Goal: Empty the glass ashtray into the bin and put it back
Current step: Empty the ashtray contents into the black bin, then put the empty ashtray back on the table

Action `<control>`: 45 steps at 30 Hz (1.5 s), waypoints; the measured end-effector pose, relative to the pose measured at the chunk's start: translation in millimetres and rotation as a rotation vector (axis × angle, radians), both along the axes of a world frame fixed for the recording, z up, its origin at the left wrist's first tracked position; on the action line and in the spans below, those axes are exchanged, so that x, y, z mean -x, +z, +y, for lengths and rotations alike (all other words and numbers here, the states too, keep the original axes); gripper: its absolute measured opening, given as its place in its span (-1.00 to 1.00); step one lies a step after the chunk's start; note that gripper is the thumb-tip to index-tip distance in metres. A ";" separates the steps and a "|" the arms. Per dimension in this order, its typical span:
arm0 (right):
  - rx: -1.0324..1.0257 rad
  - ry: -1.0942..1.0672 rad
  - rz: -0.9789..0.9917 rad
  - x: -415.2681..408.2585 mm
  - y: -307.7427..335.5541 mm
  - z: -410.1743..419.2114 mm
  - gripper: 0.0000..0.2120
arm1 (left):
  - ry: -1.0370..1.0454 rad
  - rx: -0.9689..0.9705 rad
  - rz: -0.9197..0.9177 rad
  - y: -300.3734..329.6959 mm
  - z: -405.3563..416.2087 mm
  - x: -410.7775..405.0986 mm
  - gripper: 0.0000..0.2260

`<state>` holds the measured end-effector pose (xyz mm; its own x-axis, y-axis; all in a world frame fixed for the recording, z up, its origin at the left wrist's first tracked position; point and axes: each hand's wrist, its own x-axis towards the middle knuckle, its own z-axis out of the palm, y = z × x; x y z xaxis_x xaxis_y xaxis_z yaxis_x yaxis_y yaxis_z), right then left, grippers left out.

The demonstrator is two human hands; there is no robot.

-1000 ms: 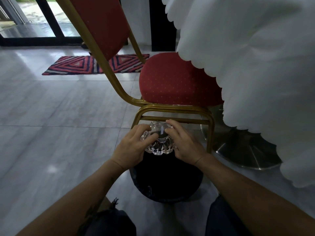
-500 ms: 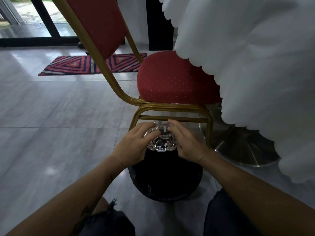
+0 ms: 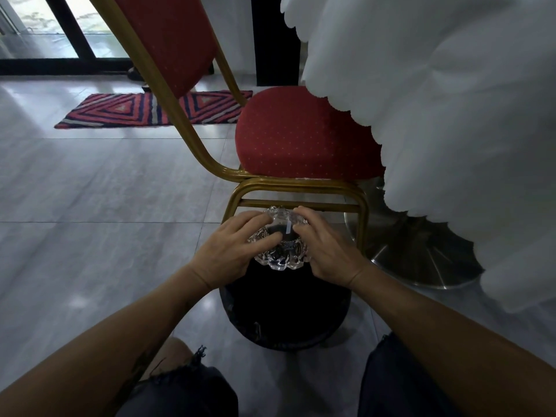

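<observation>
A clear cut-glass ashtray (image 3: 281, 256) with a scalloped rim is held between both hands above the far edge of a round black bin (image 3: 285, 314) on the floor. My left hand (image 3: 233, 251) grips its left side, thumb across the top. My right hand (image 3: 323, 249) grips its right side. A small white butt (image 3: 288, 227) shows inside the glass. The bin's inside is dark and its contents cannot be made out.
A red padded chair (image 3: 301, 139) with a gold metal frame (image 3: 301, 191) stands just beyond the bin. A white scalloped tablecloth (image 3: 451, 130) hangs at the right over a steel table base (image 3: 421, 260). A striped rug (image 3: 150, 111) lies on the grey tiled floor.
The ashtray and both hands have stayed over the bin's far edge, shifting slightly away from me. The view has dipped a little.
</observation>
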<state>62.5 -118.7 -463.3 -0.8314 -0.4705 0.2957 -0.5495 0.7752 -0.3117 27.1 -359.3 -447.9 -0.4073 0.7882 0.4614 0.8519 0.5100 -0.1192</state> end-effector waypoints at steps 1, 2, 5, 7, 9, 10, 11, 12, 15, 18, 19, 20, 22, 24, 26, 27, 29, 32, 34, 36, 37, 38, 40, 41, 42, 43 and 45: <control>0.016 -0.004 -0.027 -0.5 1.4 0.6 -0.58 | 0.003 -0.014 -0.046 2.7 1.6 -1.3 -0.62; 0.029 -0.007 -0.061 -1.2 4.2 1.3 -0.58 | 0.010 -0.031 -0.107 5.4 3.1 -2.9 -0.61; 0.095 -0.049 -0.195 -1.9 17.3 1.6 -0.64 | 0.079 -0.087 -0.332 12.4 4.8 -8.7 -0.58; 0.200 -0.110 -0.308 0.3 22.9 2.7 -0.65 | 0.147 -0.144 -0.528 15.4 5.9 -11.5 -0.57; 0.359 -0.188 -0.467 3.7 25.9 3.9 -0.64 | 0.215 -0.252 -0.698 17.5 9.1 -11.6 -0.56; 0.434 -0.222 -0.523 5.7 26.0 3.9 -0.64 | 0.255 -0.325 -0.775 18.3 10.8 -10.5 -0.57; 0.496 -0.251 -0.555 6.9 26.2 3.5 -0.64 | 0.298 -0.403 -0.851 18.8 12.0 -8.9 -0.59; 0.539 -0.271 -0.574 6.5 27.2 2.6 -0.62 | 0.341 -0.474 -0.928 19.8 13.2 -7.3 -0.61; 0.651 -0.300 -0.612 4.7 27.9 -0.7 -0.49 | 0.402 -0.611 -1.081 22.2 17.7 -4.9 -0.62; 0.750 -0.302 -0.657 5.6 26.4 -3.5 -0.41 | 0.474 -0.691 -1.105 21.6 20.2 -2.3 -0.63; 0.775 -0.316 -0.665 7.0 25.5 -4.5 -0.41 | 0.495 -0.719 -1.107 20.1 20.8 -0.4 -0.64; 0.789 -0.331 -0.669 8.9 24.4 -5.3 -0.41 | 0.516 -0.736 -1.111 18.5 21.1 1.7 -0.65; 0.809 -0.339 -0.677 14.1 22.8 -6.7 -0.39 | 0.543 -0.747 -1.123 18.7 22.4 5.8 -0.67; 0.849 -0.338 -0.714 21.5 20.0 -8.6 -0.38 | 0.557 -0.740 -1.118 21.9 23.1 10.2 -0.67; 0.875 -0.333 -0.754 28.9 19.1 -10.4 -0.36 | 0.566 -0.728 -1.106 27.5 23.4 14.5 -0.68; 0.885 -0.338 -0.765 30.7 21.2 -12.2 -0.37 | 0.580 -0.722 -1.106 31.0 22.6 16.6 -0.68; 0.914 -0.363 -0.775 30.6 33.4 -18.0 -0.38 | 0.633 -0.705 -1.135 42.4 20.5 18.0 -0.68; 0.967 -0.425 -0.808 24.5 67.9 -32.2 -0.35 | 0.691 -0.687 -1.213 74.5 17.1 16.1 -0.66; 0.969 -0.461 -0.857 20.7 95.3 -39.9 -0.33 | 0.695 -0.679 -1.262 100.0 12.1 13.5 -0.63; 0.955 -0.473 -0.887 15.2 127.6 -45.3 -0.38 | 0.680 -0.659 -1.313 135.3 8.1 8.4 -0.61; 0.951 -0.469 -0.883 11.9 147.0 -46.6 -0.40 | 0.665 -0.641 -1.338 154.9 7.1 6.1 -0.62; 0.952 -0.464 -0.884 9.0 166.1 -47.2 -0.42 | 0.650 -0.634 -1.358 178.5 7.1 2.2 -0.63; 0.952 -0.477 -0.900 4.8 203.7 -47.8 -0.44 | 0.640 -0.647 -1.397 220.5 4.7 -2.8 -0.66; 0.949 -0.485 -0.911 3.4 223.3 -48.3 -0.45 | 0.635 -0.654 -1.410 241.7 3.7 -4.8 -0.66; 0.944 -0.493 -0.917 1.6 245.3 -49.6 -0.46 | 0.630 -0.656 -1.415 263.8 2.8 -7.9 -0.67; 0.941 -0.497 -0.923 -0.4 268.6 -51.2 -0.46 | 0.621 -0.660 -1.415 284.2 0.3 -10.3 -0.65; 0.938 -0.534 -0.928 -6.1 317.2 -53.4 -0.46 | 0.619 -0.676 -1.433 328.2 -2.9 -14.9 -0.64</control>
